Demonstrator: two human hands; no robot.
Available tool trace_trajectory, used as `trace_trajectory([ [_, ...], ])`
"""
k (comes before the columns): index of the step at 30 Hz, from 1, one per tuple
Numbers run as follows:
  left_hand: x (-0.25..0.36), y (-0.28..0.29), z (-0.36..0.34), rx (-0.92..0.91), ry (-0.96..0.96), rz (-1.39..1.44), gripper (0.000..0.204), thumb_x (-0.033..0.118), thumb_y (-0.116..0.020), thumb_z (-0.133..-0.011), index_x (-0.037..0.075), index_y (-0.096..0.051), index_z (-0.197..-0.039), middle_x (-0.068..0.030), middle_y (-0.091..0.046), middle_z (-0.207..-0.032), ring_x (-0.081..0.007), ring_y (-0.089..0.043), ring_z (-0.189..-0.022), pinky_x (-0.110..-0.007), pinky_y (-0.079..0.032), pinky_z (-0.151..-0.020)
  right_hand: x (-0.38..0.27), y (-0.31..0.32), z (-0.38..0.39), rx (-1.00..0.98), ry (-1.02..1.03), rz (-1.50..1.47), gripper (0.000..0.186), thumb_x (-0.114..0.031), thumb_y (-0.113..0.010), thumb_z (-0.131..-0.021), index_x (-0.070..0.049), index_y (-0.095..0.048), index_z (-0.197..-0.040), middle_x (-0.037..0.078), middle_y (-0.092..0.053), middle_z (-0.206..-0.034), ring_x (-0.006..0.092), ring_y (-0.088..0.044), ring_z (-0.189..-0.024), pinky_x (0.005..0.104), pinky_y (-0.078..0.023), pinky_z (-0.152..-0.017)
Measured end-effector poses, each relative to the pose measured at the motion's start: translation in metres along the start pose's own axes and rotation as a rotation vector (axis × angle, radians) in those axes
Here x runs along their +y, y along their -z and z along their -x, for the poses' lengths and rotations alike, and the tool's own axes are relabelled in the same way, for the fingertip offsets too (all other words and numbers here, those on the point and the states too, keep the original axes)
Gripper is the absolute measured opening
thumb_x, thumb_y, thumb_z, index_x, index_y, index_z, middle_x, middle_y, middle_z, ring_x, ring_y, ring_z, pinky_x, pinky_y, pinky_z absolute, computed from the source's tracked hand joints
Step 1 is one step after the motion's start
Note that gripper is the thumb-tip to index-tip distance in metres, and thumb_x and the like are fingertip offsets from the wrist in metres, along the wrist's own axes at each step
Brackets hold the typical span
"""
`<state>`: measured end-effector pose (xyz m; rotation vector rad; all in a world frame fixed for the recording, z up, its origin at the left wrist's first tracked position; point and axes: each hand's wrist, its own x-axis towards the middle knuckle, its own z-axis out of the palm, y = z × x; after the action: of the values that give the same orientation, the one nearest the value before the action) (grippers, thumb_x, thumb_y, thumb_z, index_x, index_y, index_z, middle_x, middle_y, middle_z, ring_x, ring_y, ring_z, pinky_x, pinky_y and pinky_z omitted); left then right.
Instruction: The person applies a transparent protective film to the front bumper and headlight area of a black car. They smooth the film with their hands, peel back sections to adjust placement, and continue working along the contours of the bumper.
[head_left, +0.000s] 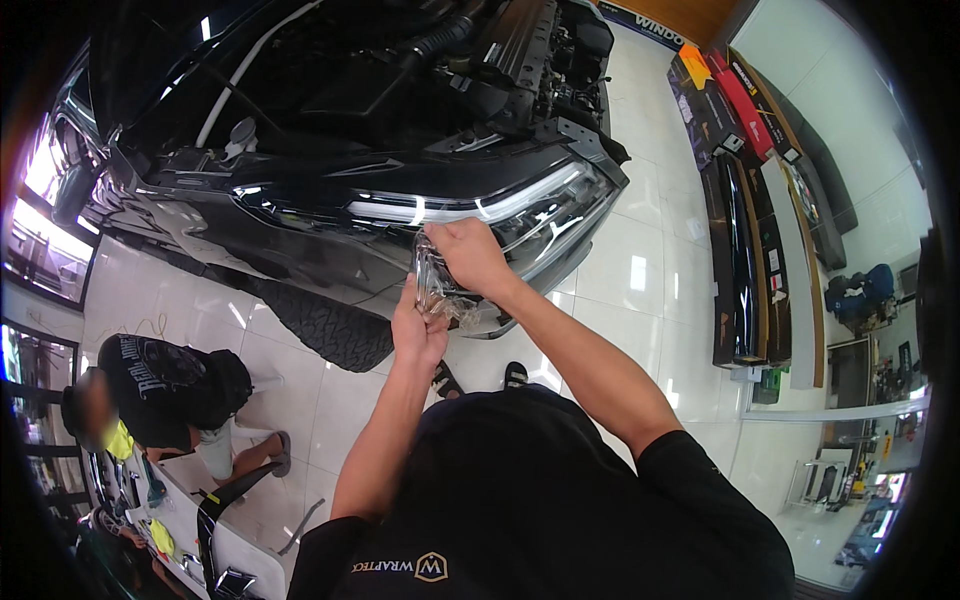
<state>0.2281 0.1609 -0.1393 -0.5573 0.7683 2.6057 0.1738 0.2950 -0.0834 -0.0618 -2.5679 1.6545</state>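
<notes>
white table (262,566) | co-worker (185,385) in black shirt: just beside table | black curved trim (208,535): overhanging table | yellow item (162,537): on table | long boxes (727,270): well right of table

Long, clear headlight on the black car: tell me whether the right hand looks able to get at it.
Probably yes: the bare right hand looks close to the long, clear headlight, with nothing visible between them, though its grip seems taken by crinkled, transparent film.

A glossy tiled floor (615,255) carries a chunky black tyre (330,328) and dark sandals (515,376).
</notes>
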Motion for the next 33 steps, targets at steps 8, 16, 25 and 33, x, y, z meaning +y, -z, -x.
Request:
trace_trajectory([
  [8, 0.0, 0.009, -0.007, -0.035, -0.054, -0.169, 0.025, 0.035, -0.05, -0.111, 0.015, -0.058, -0.099, 0.0055, -0.054, -0.075, -0.0027, -0.039, -0.05, -0.02, -0.025, -0.041, 0.002, 0.005, 0.021, 0.026, 0.016, 0.069, 0.05, -0.037, -0.061, -0.098, 0.007, -0.068, -0.076, 0.027, -0.057, -0.064, 0.0437, -0.055, -0.058, 0.048, -0.046, -0.06],
  [16, 0.001, 0.02, -0.012, -0.085, -0.109, -0.263, 0.027, 0.033, -0.052, -0.111, 0.015, -0.059, -0.091, 0.0067, -0.05, -0.067, -0.0039, -0.041, -0.05, -0.024, -0.027, -0.043, 0.003, 0.004, 0.043, 0.056, -0.017, 0.021, 0.051, -0.033, -0.061, -0.1, 0.008, -0.062, -0.071, 0.019, -0.052, -0.055, 0.0221, -0.047, -0.049, 0.0423, -0.042, -0.053],
  [25, -0.002, 0.037, -0.026, 0.05, -0.456, -0.888, 0.043, 0.034, -0.047, -0.112, 0.005, -0.054, -0.081, 0.0007, -0.046, -0.064, -0.0097, -0.041, -0.057, -0.031, -0.036, -0.054, 0.003, 0.003, 0.058, 0.089, -0.071, -0.014, 0.051, -0.033, -0.061, -0.101, 0.006, -0.061, -0.068, 0.021, -0.049, -0.054, 0.0251, -0.045, -0.046, 0.0433, -0.038, -0.05],
  [33, 0.05, 0.002, 0.005, 0.243, -1.015, -1.293, 0.038, 0.032, -0.057, -0.106, -0.001, -0.056, -0.087, -0.0126, -0.055, -0.072, -0.0229, -0.054, -0.067, -0.039, -0.045, -0.065, 0.004, 0.002, 0.058, 0.108, -0.01, 0.026, 0.049, -0.03, -0.064, -0.102, 0.005, -0.057, -0.068, 0.014, -0.044, -0.053, 0.0188, -0.036, -0.05, 0.0413, -0.036, -0.049],
])
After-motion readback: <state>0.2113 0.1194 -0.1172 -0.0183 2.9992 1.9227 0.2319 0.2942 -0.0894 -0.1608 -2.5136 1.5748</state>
